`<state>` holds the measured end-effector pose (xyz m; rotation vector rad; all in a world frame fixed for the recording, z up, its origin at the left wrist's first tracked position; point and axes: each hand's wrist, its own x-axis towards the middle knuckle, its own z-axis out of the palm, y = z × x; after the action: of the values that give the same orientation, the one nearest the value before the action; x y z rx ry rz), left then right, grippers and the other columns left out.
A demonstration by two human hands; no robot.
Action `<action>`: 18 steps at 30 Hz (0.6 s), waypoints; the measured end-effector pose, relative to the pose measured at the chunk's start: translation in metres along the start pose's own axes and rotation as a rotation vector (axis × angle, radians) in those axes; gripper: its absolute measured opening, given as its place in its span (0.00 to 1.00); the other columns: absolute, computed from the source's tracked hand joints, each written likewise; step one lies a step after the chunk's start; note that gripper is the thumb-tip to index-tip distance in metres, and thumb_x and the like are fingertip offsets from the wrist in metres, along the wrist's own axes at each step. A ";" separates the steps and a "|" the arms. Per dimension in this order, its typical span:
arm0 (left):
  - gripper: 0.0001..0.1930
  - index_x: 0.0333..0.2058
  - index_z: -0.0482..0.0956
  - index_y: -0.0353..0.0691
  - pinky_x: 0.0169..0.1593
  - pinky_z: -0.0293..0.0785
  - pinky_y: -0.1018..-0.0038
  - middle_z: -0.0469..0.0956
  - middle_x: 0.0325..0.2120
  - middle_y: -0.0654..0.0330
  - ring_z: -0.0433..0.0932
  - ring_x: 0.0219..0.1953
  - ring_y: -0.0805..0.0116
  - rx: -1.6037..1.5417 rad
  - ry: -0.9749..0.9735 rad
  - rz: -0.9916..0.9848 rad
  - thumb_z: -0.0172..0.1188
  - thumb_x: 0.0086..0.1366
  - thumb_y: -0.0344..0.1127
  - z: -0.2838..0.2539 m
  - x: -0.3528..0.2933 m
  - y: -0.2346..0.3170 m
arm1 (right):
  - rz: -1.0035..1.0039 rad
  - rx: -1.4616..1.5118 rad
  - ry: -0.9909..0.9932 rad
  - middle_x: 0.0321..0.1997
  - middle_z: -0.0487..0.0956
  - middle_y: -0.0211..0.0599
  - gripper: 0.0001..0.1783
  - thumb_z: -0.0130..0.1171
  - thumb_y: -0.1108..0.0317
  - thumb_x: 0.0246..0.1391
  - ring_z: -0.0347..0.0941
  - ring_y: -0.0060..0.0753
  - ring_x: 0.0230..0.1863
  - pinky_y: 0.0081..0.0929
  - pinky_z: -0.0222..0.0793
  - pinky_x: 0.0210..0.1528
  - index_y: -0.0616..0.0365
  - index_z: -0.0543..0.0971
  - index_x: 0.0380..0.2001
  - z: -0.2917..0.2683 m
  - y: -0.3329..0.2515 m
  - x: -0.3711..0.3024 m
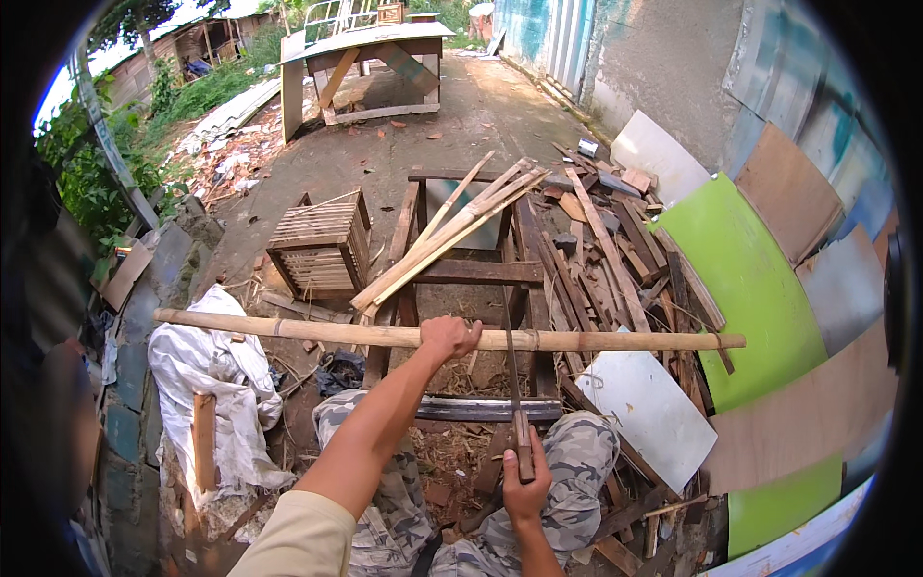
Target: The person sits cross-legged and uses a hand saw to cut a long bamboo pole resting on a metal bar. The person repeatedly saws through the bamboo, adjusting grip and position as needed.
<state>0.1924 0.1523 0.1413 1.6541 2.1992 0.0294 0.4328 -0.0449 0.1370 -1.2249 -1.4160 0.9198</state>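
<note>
The left hand [449, 337] is clamped around a long bamboo pole [615, 340], fingers wrapped over the top near its middle, holding it level across the view. The right hand [524, 486] is closed on the wooden handle of a long-bladed knife [511, 365], a machete by the look of it, whose thin dark blade runs straight up from the fist and meets the pole just right of the left hand; whether the edge is biting into the bamboo or only resting against it is hard to tell from this angle. The two hands are well apart, one above the other.

The pole spans from a crumpled white sack [207, 361] on the left to past a white board [649, 409] on the right, lying over a low wooden frame [476, 272]. It looks stiff, light for its length and smooth-skinned, so it would likely roll or slip under a loose grip; holding near the middle, close to the blade, seems the steadiest place.

The person's knees, in camouflage trousers [577, 452], sit below the frame. Split bamboo slats [447, 236] lean across the frame, a small slatted crate [322, 240] stands to its left, and scrap timber [606, 250] is heaped to the right beside a green panel [755, 288]. A workbench [370, 58] stands further off.
</note>
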 end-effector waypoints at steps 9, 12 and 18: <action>0.40 0.44 0.85 0.32 0.56 0.75 0.57 0.82 0.46 0.38 0.81 0.52 0.44 -0.001 -0.054 -0.015 0.38 0.70 0.65 -0.006 0.017 -0.001 | 0.049 0.006 -0.061 0.40 0.85 0.43 0.29 0.62 0.69 0.59 0.79 0.25 0.37 0.23 0.75 0.41 0.68 0.73 0.62 -0.024 -0.008 -0.021; 0.38 0.45 0.85 0.34 0.55 0.75 0.59 0.84 0.47 0.45 0.82 0.52 0.49 0.010 -0.066 -0.054 0.37 0.69 0.64 -0.008 0.012 0.007 | 0.044 0.002 -0.072 0.37 0.85 0.40 0.30 0.62 0.69 0.59 0.78 0.23 0.35 0.22 0.74 0.40 0.68 0.72 0.63 -0.030 -0.006 -0.023; 0.39 0.44 0.85 0.32 0.55 0.76 0.57 0.83 0.45 0.41 0.82 0.50 0.46 -0.035 -0.035 -0.051 0.38 0.69 0.65 -0.008 0.008 0.000 | -0.037 -0.018 -0.096 0.38 0.84 0.43 0.30 0.62 0.69 0.59 0.77 0.22 0.34 0.22 0.74 0.39 0.69 0.72 0.63 -0.027 -0.007 -0.027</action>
<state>0.1881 0.1615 0.1460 1.5680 2.2011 0.0242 0.4572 -0.0747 0.1441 -1.1776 -1.5201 0.9531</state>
